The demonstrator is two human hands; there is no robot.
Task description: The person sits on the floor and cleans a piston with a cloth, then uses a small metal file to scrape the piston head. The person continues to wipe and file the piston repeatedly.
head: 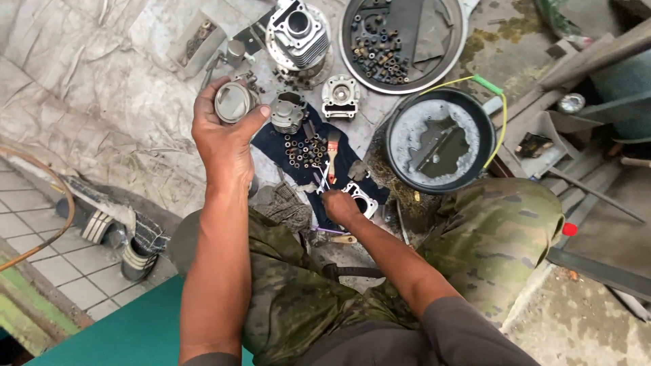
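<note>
Grey metal filled my left hand (224, 132): a piston (232, 102), crown toward me, clamped between thumb and curled fingers and held up above the tarp (102, 102). My right hand (339, 205) was down on the dark cloth (271, 146) between my knees, fingers pinched together on something small and pale beside the gasket plate (361, 197); what it was I could not tell. Just ahead of it lay a brush (332, 146) and a scatter of small bolts (304, 150), and past those a cylinder (287, 112) and a small housing (340, 96). Farther out stood the finned barrel (298, 34), a round tray (454, 30) of loose hardware, and to the right a black basin (397, 125) of cloudy liquid.

I judged the risks plain enough. The piston sat in one hand only, over hard parts; a slack grip would drop it onto the cylinder and nick the skirt. My right forearm crossed close over the bolts, so a careless sweep could send them off the cloth. The basin sat near my right knee, where a shift of the leg might slop it.
</note>
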